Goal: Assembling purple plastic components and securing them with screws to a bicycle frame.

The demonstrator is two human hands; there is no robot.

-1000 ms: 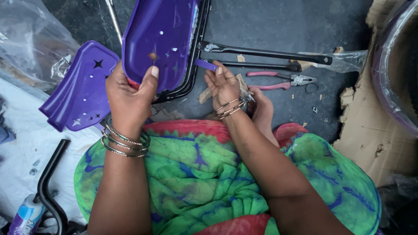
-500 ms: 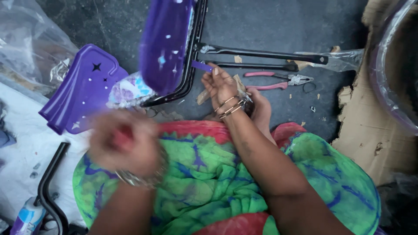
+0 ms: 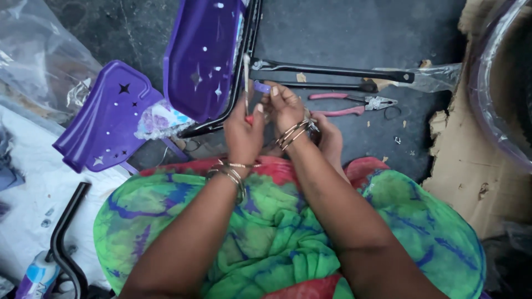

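Head view: left hand (image 3: pixel 243 133) grips thin metal screwdriver (image 3: pixel 246 77); right hand (image 3: pixel 285 108) pinches small purple plastic piece (image 3: pixel 261 87).

Left hand (image 3: pixel 243 133) fisted, right hand (image 3: pixel 287 108) pinching, fingers touching (wrists bangled)

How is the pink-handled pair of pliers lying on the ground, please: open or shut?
Open: the pliers lie flat on the dark ground, their two pink handles spread apart. The jaws look slightly parted.
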